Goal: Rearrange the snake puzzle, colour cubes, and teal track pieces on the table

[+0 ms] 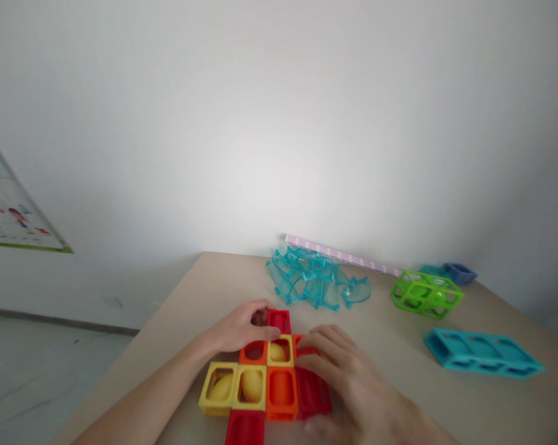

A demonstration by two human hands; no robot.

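Note:
A flat cluster of joined hollow toy blocks lies on the table before me, in red, orange and yellow. Rounded yellow pieces sit inside the yellow blocks (251, 369). My left hand (241, 327) is closed around the far end, thumb and fingers at a red block (279, 320). An orange block (253, 353) is partly under that hand. My right hand (348, 377) curves over the right side, fingers and thumb spanning a dark red block (313, 395). Beside it is another orange block (282, 389). At the near edge a red block (245, 429) is cut off by the frame.
Translucent teal curved pieces (316, 281) lie heaped at the back, before a lilac striped strip (343, 254) along the wall. To the right are a green frame block (427, 293), a turquoise three-cell frame (485, 353) and a blue piece (460, 273). The table's left edge (167, 300) borders the floor.

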